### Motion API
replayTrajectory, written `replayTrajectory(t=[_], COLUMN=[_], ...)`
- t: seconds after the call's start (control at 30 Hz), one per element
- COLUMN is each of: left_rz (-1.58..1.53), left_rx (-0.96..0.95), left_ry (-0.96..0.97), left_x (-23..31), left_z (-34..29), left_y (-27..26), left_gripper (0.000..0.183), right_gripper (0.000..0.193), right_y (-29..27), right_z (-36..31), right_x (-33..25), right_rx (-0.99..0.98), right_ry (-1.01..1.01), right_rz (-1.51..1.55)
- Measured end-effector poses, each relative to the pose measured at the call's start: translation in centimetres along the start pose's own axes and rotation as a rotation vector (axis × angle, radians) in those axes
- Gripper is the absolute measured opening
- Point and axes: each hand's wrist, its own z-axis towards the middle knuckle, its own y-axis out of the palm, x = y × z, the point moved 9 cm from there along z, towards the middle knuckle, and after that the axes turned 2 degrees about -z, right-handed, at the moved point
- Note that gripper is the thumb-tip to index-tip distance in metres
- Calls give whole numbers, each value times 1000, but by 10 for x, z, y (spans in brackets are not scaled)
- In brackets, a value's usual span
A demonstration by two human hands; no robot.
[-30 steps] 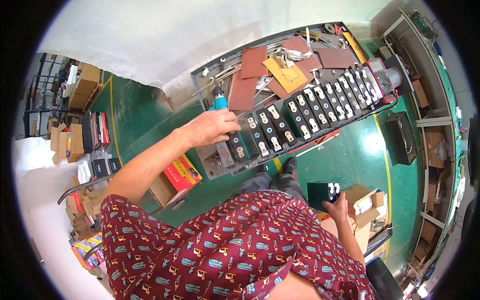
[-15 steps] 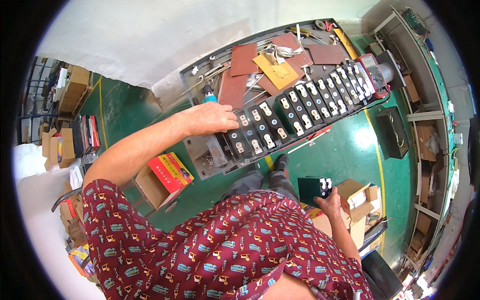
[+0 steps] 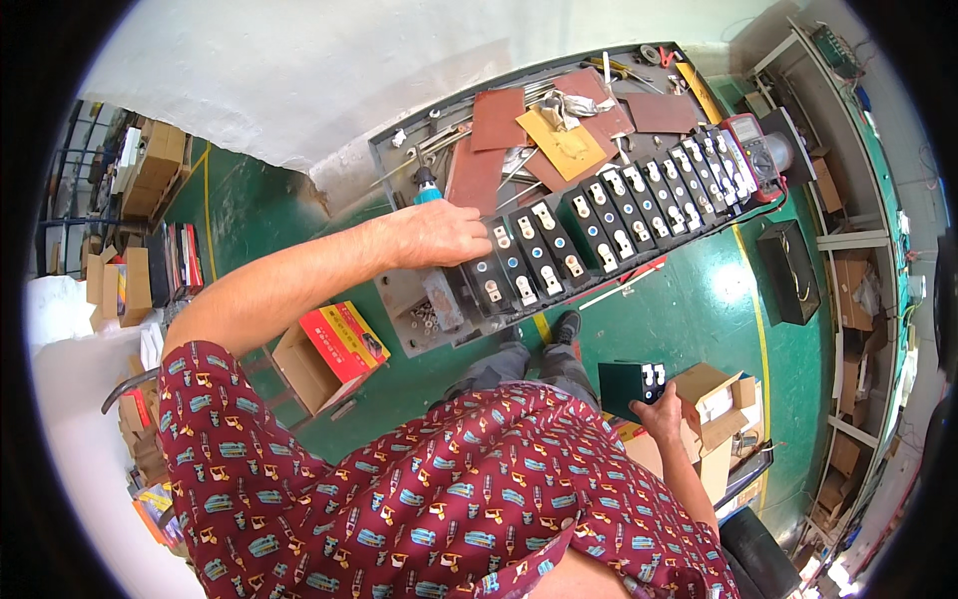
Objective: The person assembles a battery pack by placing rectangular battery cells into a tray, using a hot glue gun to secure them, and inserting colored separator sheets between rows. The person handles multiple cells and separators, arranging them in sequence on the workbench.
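Note:
My left hand (image 3: 439, 236) is at the left end of a row of black battery cells (image 3: 540, 252). Its fingers are curled together over the upper end of the leftmost cell, and what they pinch is hidden beneath them. Just beyond the knuckles a teal tool with a dark tip (image 3: 426, 186) shows, partly covered by the hand. Low at the right, my right hand (image 3: 660, 411) grips a separate dark battery cell (image 3: 625, 385), tilted so its silver terminals face right. That cell is held away from the bench, beside an opened carton.
Brown sheets (image 3: 498, 118), a yellow sheet (image 3: 561, 142) and rods lie on the bench behind the cells. A red multimeter (image 3: 746, 150) stands at the row's right end. Open cartons (image 3: 308, 368) (image 3: 718, 394) sit on either side of me; shelving (image 3: 850, 240) lines the right.
The view has shifted slightly, moving the bench a little to the right in the picture. Both hands keep nearly the same places relative to the cells.

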Motion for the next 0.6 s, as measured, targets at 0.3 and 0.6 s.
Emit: replayTrajectory(t=[0.3,0.6], left_rz=[26,21], left_rx=[-180,-180], left_ry=[-99,-166], left_x=[-3,2], left_z=[-6,10], left_y=[-1,-3], left_gripper=[32,34], right_gripper=[70,69], right_y=[6,8], right_z=[2,1], right_x=[2,1], right_rx=[38,32], right_ry=[-24,0], right_rz=[34,24])
